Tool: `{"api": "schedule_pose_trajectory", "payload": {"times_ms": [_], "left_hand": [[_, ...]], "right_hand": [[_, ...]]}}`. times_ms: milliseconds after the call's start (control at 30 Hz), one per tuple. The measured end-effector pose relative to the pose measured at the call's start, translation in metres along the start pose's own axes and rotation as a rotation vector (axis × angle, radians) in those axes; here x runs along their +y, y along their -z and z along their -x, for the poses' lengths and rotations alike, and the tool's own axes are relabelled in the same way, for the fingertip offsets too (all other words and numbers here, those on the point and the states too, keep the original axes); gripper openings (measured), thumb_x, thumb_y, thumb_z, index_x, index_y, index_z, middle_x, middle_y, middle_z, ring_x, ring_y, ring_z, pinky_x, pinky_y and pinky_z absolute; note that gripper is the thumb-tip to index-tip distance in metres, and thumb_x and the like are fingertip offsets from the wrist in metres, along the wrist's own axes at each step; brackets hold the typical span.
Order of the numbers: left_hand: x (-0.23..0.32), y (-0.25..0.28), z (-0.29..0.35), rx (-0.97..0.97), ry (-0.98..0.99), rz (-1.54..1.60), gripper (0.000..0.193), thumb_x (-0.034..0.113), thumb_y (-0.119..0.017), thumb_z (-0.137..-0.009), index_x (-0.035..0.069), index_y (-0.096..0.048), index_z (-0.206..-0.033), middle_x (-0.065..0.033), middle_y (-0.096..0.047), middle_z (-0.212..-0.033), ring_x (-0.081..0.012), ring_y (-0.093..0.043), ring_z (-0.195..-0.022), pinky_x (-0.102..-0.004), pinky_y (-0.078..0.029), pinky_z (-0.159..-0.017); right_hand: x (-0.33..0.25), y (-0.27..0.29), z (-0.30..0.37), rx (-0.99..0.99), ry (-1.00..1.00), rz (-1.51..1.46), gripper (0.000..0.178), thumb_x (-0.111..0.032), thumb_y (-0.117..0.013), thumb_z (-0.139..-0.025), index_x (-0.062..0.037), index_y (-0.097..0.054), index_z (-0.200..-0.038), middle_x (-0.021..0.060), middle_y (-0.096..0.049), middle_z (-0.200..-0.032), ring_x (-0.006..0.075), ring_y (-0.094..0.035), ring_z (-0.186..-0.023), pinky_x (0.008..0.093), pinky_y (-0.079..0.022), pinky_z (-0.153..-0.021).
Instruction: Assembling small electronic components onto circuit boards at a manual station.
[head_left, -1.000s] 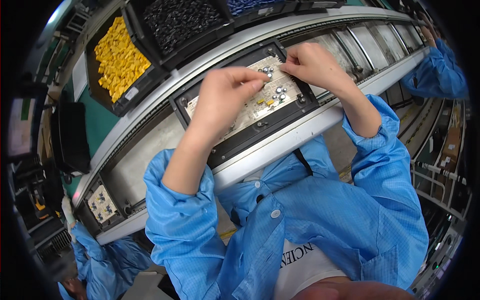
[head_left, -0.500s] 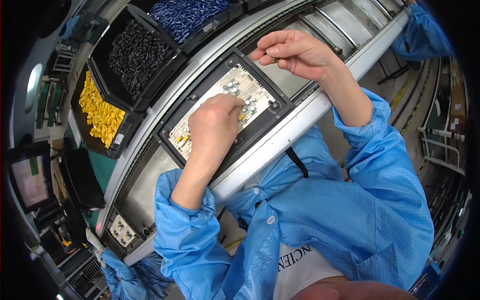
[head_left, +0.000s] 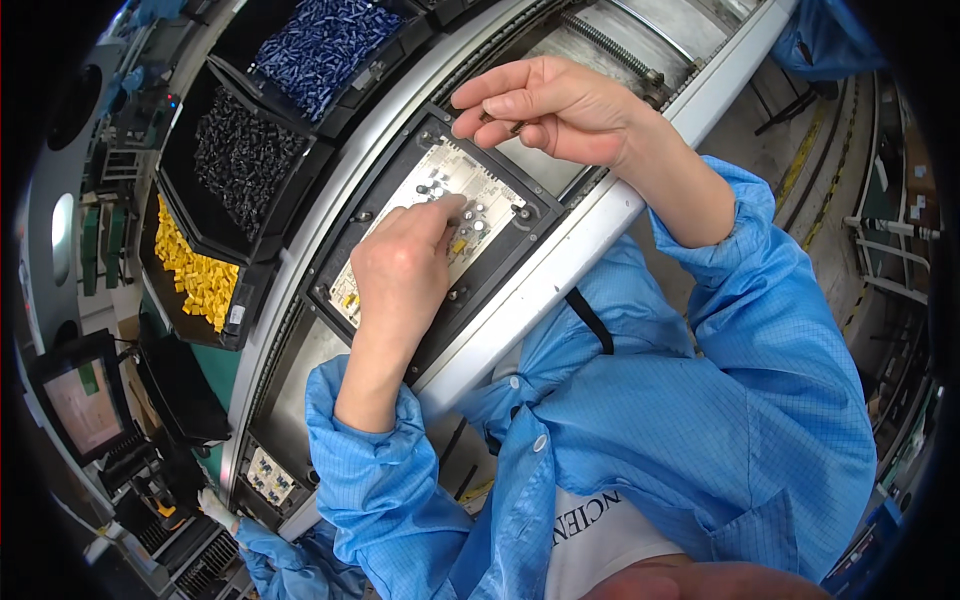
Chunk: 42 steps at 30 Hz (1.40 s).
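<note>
A pale circuit board sits in a black frame on the conveyor, with several round silver-topped capacitors and small yellow parts on it. My left hand reaches over the board, its thumb and forefinger pinched together beside the capacitors. Whatever is between those fingertips is hidden. Above the board's far right corner, my right hand is curled palm-up around small dark components, whose exact kind I cannot make out.
Black bins beyond the conveyor hold blue parts, black parts and yellow parts. A metal rail runs between me and the board. At lower left, a co-worker's gloved hand is beside another board; a monitor stands nearby.
The view has shifted slightly. My right hand has come a little left, closer to the board. My left fingertips remain at the capacitors.
</note>
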<state>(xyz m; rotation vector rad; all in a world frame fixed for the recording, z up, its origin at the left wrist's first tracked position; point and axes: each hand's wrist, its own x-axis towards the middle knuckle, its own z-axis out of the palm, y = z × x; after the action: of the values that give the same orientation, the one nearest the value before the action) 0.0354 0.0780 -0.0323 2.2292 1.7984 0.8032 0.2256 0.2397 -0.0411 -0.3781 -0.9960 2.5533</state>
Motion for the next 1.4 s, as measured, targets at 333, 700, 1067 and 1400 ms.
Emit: {"api": "schedule_pose_trajectory", "payload": {"times_ms": [333, 700, 1067, 1400], "left_hand": [[0.003, 0.001, -0.013, -0.064, -0.126, -0.068, 0.027, 0.001, -0.066, -0.072, 0.013, -0.068, -0.096, -0.0026, -0.066, -0.077, -0.0211, -0.064, -0.071, -0.0331, -0.051, -0.058], [-0.001, 0.023, 0.011, 0.074, 0.267, 0.258, 0.032, -0.002, -0.070, -0.077, 0.005, -0.064, -0.108, -0.0058, -0.062, -0.085, -0.0152, -0.058, -0.064, -0.0260, -0.048, -0.057], [-0.035, 0.039, 0.074, 0.208, 0.588, 1.064, 0.022, -0.011, -0.047, -0.092, -0.007, -0.062, -0.108, -0.0133, -0.056, -0.122, -0.0145, -0.060, -0.100, -0.0272, -0.048, -0.093], [-0.026, 0.039, 0.077, 0.294, 0.586, 1.180, 0.026, -0.011, -0.054, -0.089, -0.008, -0.060, -0.114, -0.0106, -0.059, -0.116, -0.0186, -0.063, -0.106, -0.0283, -0.052, -0.092]], "right_hand": [[0.002, -0.008, 0.000, 0.145, -0.026, 0.078, 0.032, -0.005, -0.062, -0.091, 0.0065, -0.058, -0.121, 0.0126, -0.069, -0.096, 0.0098, -0.067, -0.074, 0.0149, -0.055, -0.063], [0.014, -0.005, 0.010, 0.172, -0.064, 0.448, 0.017, -0.009, -0.069, -0.086, 0.0005, -0.065, -0.099, 0.0069, -0.067, -0.085, 0.0011, -0.056, -0.062, 0.0117, -0.038, -0.047], [0.022, -0.040, 0.018, 0.319, 0.068, 1.618, 0.019, -0.001, -0.062, -0.078, 0.0008, -0.070, -0.095, 0.0090, -0.065, -0.071, 0.0157, -0.062, -0.064, 0.0288, -0.048, -0.061], [0.021, -0.051, 0.008, 0.342, -0.028, 1.820, 0.021, -0.001, -0.059, -0.073, 0.0009, -0.065, -0.093, 0.0096, -0.060, -0.064, 0.0200, -0.059, -0.060, 0.0332, -0.046, -0.058]]}}
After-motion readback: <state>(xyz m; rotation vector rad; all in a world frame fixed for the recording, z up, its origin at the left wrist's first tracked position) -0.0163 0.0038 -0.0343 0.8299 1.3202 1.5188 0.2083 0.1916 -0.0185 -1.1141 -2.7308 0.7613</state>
